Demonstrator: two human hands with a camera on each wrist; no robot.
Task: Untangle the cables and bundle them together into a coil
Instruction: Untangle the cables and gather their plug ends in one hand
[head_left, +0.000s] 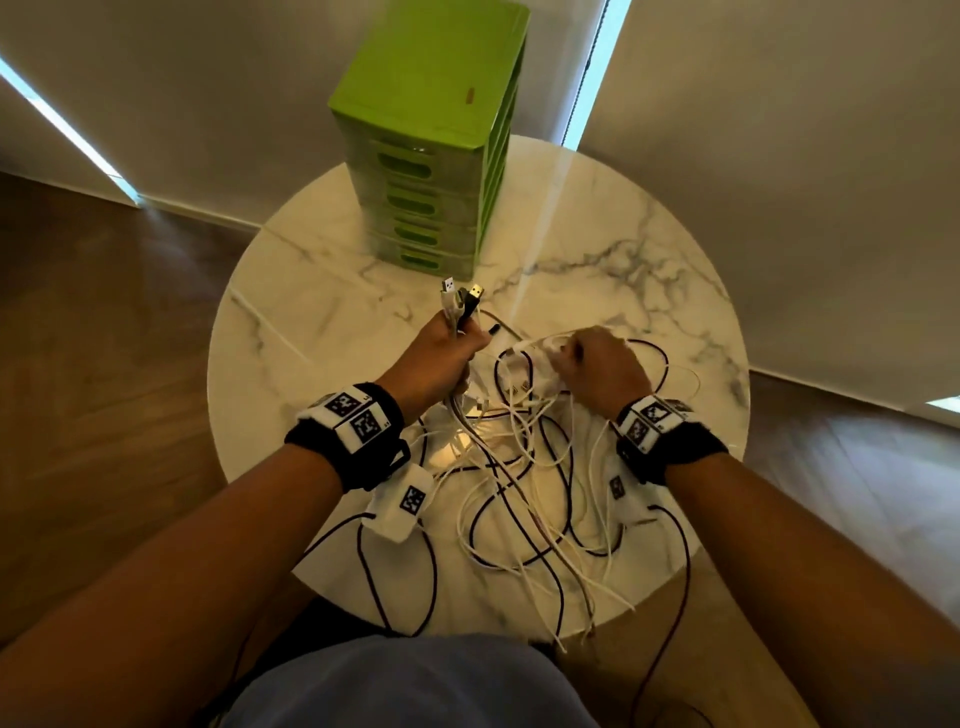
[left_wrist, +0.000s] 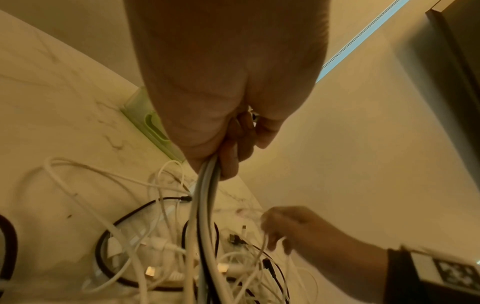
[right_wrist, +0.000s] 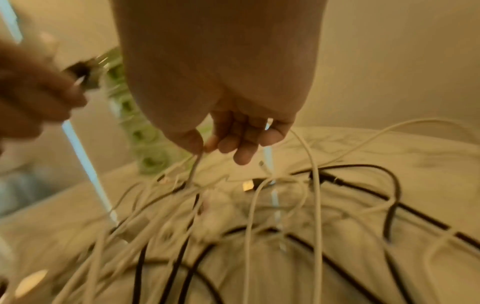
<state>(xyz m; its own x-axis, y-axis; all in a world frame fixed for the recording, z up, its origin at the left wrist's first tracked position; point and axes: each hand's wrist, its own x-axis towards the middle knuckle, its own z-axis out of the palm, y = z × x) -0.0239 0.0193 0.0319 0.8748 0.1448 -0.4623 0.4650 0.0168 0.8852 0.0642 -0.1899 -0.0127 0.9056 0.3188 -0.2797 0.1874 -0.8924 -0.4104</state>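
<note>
Two hands work above a round marble table (head_left: 649, 270). The left hand (head_left: 439, 358), raised with its fist clenched, grips a bunch of cable ends (head_left: 460, 304), USB plugs pointing toward the far side. The right hand (head_left: 602, 371), knuckles up and fingers curled downward, pinches a white cable (right_wrist: 193, 166) from the tangled cables (head_left: 524, 499) spread over the table's near half. A green drawer unit (head_left: 431, 135) stands at the far edge.
</note>
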